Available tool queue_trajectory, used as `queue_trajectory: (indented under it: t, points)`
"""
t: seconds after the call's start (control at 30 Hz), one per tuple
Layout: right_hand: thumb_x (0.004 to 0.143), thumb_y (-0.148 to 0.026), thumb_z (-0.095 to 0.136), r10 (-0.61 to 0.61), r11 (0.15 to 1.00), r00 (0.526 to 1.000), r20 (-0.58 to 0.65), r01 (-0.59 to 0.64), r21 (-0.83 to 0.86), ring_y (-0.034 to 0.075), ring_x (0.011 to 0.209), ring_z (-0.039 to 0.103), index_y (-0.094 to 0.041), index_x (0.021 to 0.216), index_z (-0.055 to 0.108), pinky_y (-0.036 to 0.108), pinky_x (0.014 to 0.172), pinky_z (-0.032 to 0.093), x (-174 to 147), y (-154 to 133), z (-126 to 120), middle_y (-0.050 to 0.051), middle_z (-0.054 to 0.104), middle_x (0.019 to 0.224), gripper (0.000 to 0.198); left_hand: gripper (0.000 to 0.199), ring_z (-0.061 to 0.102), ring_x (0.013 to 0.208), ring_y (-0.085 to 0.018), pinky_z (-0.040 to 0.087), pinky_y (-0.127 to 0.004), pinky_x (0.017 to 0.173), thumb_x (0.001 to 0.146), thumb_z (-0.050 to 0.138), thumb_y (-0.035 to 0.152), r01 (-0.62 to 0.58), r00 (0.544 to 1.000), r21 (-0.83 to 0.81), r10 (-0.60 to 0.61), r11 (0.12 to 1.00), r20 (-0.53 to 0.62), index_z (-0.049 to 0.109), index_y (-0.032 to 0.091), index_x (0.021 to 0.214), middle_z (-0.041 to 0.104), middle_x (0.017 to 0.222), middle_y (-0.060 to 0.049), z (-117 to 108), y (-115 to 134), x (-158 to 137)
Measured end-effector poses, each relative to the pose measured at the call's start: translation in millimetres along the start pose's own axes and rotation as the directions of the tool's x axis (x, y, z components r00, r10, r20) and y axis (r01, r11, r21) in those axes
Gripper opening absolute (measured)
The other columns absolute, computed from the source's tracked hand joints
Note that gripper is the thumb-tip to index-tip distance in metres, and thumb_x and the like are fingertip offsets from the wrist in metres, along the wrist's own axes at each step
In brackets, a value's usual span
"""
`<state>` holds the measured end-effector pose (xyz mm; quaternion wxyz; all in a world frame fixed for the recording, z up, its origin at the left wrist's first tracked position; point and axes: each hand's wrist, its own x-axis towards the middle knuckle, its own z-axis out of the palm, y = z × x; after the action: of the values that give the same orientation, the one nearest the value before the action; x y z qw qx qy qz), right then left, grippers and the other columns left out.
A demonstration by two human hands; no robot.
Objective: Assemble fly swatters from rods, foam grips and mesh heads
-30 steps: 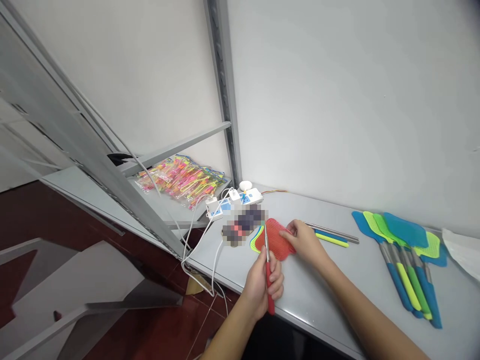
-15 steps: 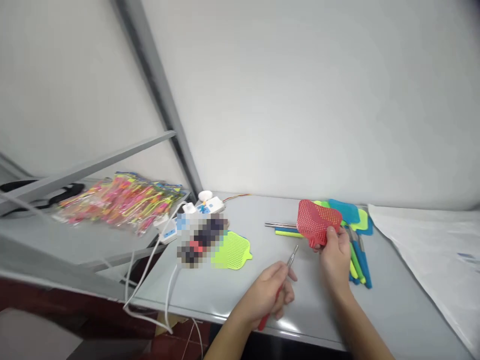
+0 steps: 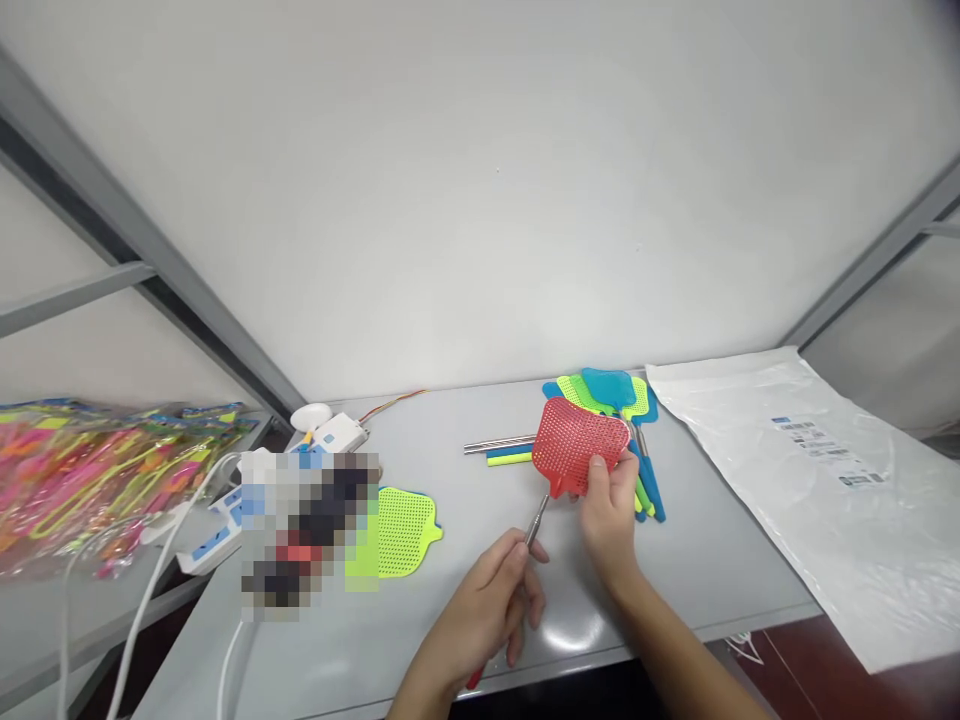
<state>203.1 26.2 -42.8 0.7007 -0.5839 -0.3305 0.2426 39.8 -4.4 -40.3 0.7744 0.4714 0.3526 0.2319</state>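
My right hand (image 3: 613,515) grips a red perforated fly swatter head (image 3: 571,445) by its lower right edge, neck pointing down. Closed around a red-handled metal rod (image 3: 536,522) is my left hand (image 3: 491,590). The rod's tip is right at the neck of the red head; whether it sits inside I cannot tell. Behind my right hand lies a pile of blue, yellow and green fly swatters (image 3: 611,388) with their handles. Loose rods with blue and yellow grips (image 3: 510,459) lie left of the red head. Yellow swatter heads (image 3: 409,532) rest farther left.
A pixelated dark object (image 3: 322,530) and a white power strip (image 3: 214,535) with cables occupy the table's left side. Bagged colourful items (image 3: 112,470) lie beyond it. A white plastic mailer (image 3: 780,500) covers the right end. Behind the table (image 3: 480,395) rises a pale wall.
My view has swung to the right. The rod in my left hand and the red swatter head have come together; before, a gap separated the tip from the neck.
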Motion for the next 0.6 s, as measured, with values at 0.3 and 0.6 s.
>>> queue_trajectory:
  t: [0.3,0.6]
  points:
    - [0.091,-0.047,0.041,0.007,0.999,1.000,0.028,-0.005,-0.044,0.019,0.086,0.056,-0.024,0.101,0.039,0.033,0.079,0.046,1.1,-2.1,1.5,0.006,0.055,0.097,0.025,0.035,0.023,0.032,-0.005,0.035,-0.017,0.033,0.096,0.035,0.051,0.003,1.000,0.013,-0.003,1.000,0.009,0.048,0.020,0.103,0.053,0.056,0.006,1.0,1.5,-0.3]
    - [0.091,-0.046,0.044,0.038,0.999,0.993,0.116,-0.040,0.016,0.018,0.089,0.057,-0.025,0.104,0.040,0.033,0.076,0.048,-0.8,-0.8,-1.2,0.006,0.055,0.103,0.025,0.034,0.027,0.029,-0.005,0.032,-0.017,0.034,0.097,0.032,0.049,-0.013,1.000,0.009,0.012,1.000,0.007,0.048,0.020,0.098,0.053,0.054,0.006,-1.7,0.5,-3.9]
